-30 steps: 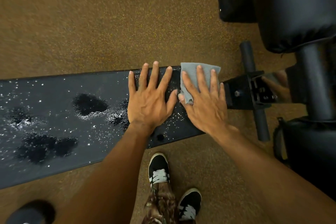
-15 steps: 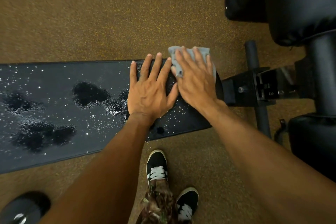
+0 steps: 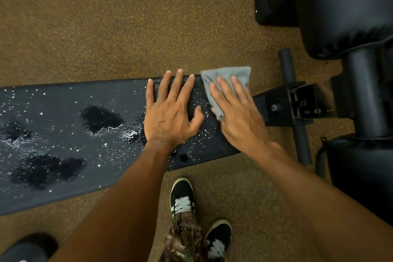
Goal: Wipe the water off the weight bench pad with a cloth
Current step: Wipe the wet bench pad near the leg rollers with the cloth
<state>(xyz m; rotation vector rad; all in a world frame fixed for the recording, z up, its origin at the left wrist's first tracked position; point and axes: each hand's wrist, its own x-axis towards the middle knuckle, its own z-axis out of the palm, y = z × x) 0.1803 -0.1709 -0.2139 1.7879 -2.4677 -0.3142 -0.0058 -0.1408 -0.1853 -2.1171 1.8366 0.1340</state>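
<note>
The black weight bench pad (image 3: 63, 95) runs from the left edge to mid-frame, spotted with droplets and dark water puddles (image 3: 100, 118). My left hand (image 3: 170, 110) lies flat on the pad near its right end, fingers spread, holding nothing. My right hand (image 3: 236, 112) presses flat on a folded grey cloth (image 3: 227, 74) at the pad's far right corner. Part of the cloth sticks out past my fingertips and over the pad's far edge; the rest is hidden under my palm.
The bench's black metal frame (image 3: 297, 102) and crossbar (image 3: 302, 144) extend right of the pad. Large black padded equipment (image 3: 340, 6) fills the upper right. My two shoes (image 3: 182, 195) stand on the brown speckled floor (image 3: 106, 17) below the pad. A dark round object (image 3: 25, 249) sits bottom left.
My right hand slid the cloth from the pad's far edge next to my left fingertips back to the right, toward the pad's end corner. My left hand stayed flat in place.
</note>
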